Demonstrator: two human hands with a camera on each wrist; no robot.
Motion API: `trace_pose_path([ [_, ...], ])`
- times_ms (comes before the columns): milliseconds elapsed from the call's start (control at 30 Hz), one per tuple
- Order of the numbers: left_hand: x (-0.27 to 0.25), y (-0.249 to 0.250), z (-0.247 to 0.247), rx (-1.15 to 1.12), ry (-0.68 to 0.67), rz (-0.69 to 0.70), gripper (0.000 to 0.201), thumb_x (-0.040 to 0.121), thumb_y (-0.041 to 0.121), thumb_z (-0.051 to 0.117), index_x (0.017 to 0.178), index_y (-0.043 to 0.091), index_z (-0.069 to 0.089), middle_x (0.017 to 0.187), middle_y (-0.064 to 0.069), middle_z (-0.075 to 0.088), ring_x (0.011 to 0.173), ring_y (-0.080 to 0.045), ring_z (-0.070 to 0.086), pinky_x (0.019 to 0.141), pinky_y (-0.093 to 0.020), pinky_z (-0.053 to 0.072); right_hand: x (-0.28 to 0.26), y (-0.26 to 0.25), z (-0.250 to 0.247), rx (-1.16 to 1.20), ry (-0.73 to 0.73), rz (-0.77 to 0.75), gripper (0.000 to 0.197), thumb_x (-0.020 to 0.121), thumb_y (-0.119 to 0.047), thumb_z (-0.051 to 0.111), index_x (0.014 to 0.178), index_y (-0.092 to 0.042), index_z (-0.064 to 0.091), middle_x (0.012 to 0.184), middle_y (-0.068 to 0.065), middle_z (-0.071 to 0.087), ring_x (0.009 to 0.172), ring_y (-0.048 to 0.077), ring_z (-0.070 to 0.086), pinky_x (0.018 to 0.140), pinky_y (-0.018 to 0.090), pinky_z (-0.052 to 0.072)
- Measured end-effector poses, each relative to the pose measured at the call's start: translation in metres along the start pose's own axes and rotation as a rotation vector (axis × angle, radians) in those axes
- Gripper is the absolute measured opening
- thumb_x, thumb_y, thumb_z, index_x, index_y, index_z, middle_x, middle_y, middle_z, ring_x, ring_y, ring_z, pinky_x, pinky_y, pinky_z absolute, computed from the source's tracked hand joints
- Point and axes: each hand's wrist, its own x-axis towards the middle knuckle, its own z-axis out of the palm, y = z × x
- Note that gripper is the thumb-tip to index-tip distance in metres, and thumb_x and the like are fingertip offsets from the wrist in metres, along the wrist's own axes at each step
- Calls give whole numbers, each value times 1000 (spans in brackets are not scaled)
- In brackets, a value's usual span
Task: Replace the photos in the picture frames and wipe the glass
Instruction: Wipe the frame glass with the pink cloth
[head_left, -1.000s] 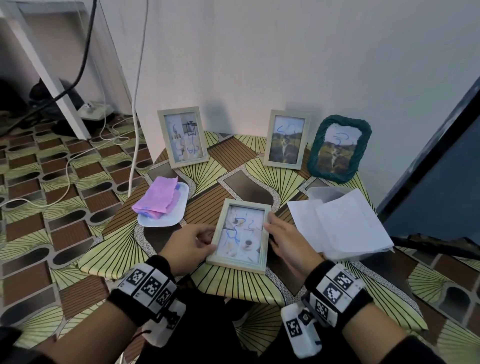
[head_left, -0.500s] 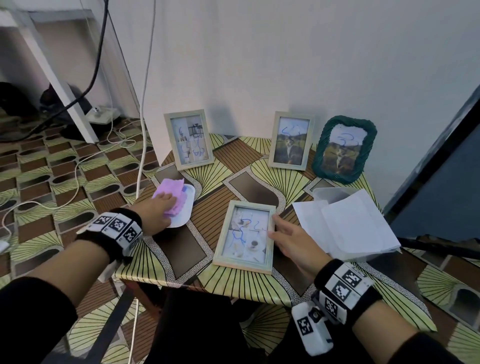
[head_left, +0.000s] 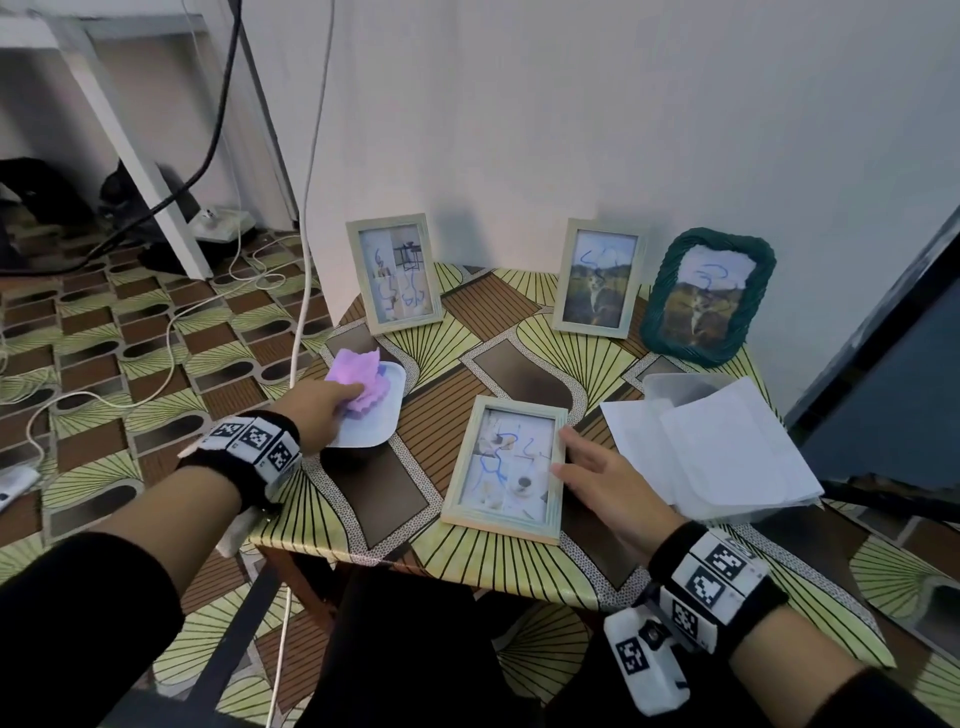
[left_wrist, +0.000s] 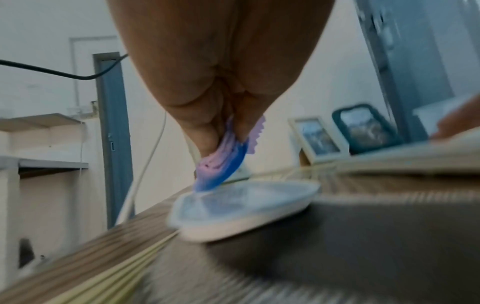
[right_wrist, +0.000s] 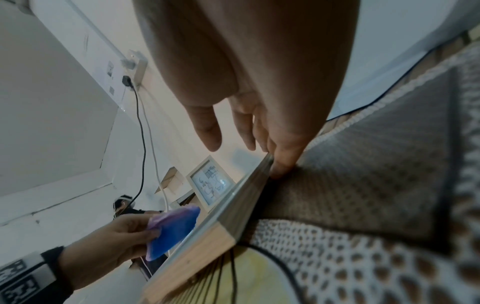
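Note:
A pale wooden picture frame (head_left: 506, 467) lies flat near the table's front edge, blue scribbles on its glass. My right hand (head_left: 587, 467) rests against its right edge with straight fingers (right_wrist: 283, 162). My left hand (head_left: 327, 405) pinches a pink-purple cloth (head_left: 361, 382) over a white dish (head_left: 374, 415); the left wrist view shows the cloth (left_wrist: 223, 162) lifted off the dish (left_wrist: 246, 207). Three more scribbled frames stand at the back: a pale one at left (head_left: 397, 273), a pale one in the middle (head_left: 597, 278), a green woven one at right (head_left: 709, 296).
A stack of white paper sheets (head_left: 711, 447) lies over a clear plastic box (head_left: 680, 389) at the table's right. The patterned table (head_left: 363, 499) stands in a wall corner. Cables (head_left: 306, 208) hang and trail on the floor at left.
My left hand left the flat frame, moved left to the dish and pinched the cloth, now raising it. The right hand stays at the frame's right edge.

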Motion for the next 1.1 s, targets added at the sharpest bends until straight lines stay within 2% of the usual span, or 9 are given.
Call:
trace_pose_path([
  [133, -5, 18, -6, -236, 273, 21, 33, 97, 7, 47, 124, 10, 63, 93, -17, 66, 84, -34, 58, 73, -32, 40, -4, -5, -2, 150, -20, 43, 30, 100, -9, 51, 109, -36, 58, 96, -32, 70, 94, -14, 64, 73, 9, 51],
  [200, -12, 33, -11, -357, 422, 35, 25, 96, 8, 47, 112, 10, 66, 74, -5, 58, 65, -23, 51, 60, -29, 34, -6, -7, -3, 174, -22, 61, 26, 101, -15, 50, 112, -36, 61, 103, -27, 71, 98, -12, 64, 86, 15, 49],
  [333, -40, 83, -11, -500, 528, 194, 29, 97, 10, 50, 119, 15, 67, 61, 11, 53, 52, -3, 46, 49, -16, 30, -6, -8, -6, 229, -2, 77, 27, 101, -17, 50, 124, -29, 59, 124, -12, 65, 114, -3, 57, 104, 28, 41],
  [533, -73, 144, 26, -525, 203, 404, 43, 99, 12, 48, 139, 27, 51, 109, 0, 72, 85, -13, 65, 79, -28, 55, -6, -13, -5, 259, 6, 87, 28, 100, -16, 51, 126, -24, 59, 132, -1, 62, 123, 9, 54, 110, 35, 39],
  [633, -74, 155, 41, -298, 0, 445, 42, 100, 16, 42, 142, 22, 45, 132, -10, 61, 111, -24, 61, 98, -36, 49, -6, -13, -4, 266, -7, 69, 28, 100, -18, 51, 125, -24, 62, 129, -2, 65, 123, 10, 56, 109, 35, 40],
  [733, -75, 159, 51, -65, -145, 507, 52, 102, 29, 39, 152, 19, 29, 160, -5, 27, 143, -21, 33, 118, -35, 28, -6, -11, -4, 286, -2, 57, 26, 102, -21, 48, 122, -27, 63, 127, -5, 66, 120, 6, 58, 108, 33, 41],
  [867, -72, 147, 48, -266, -56, 513, 66, 94, 49, 52, 152, 24, 33, 157, 6, 33, 142, -7, 32, 116, -21, 22, -7, -11, -2, 207, 92, -3, 22, 100, -24, 51, 105, -33, 71, 116, -9, 70, 114, 7, 62, 91, 28, 50],
  [1000, -60, 123, 38, -527, 122, 432, 65, 90, 48, 61, 148, 31, 37, 144, 13, 49, 127, 3, 43, 106, -22, 35, -6, -15, -2, -324, 398, -268, 10, 93, -22, 59, 95, -26, 68, 93, -11, 70, 91, 8, 64, 87, 38, 55],
  [1100, -41, 106, 33, -383, 180, 395, 63, 95, 36, 58, 152, 24, 32, 156, 4, 35, 141, -5, 31, 114, -22, 24, -7, -24, 10, -823, 236, -400, 24, 96, -36, 50, 107, -21, 66, 104, -7, 63, 96, 11, 58, 90, 36, 51],
])
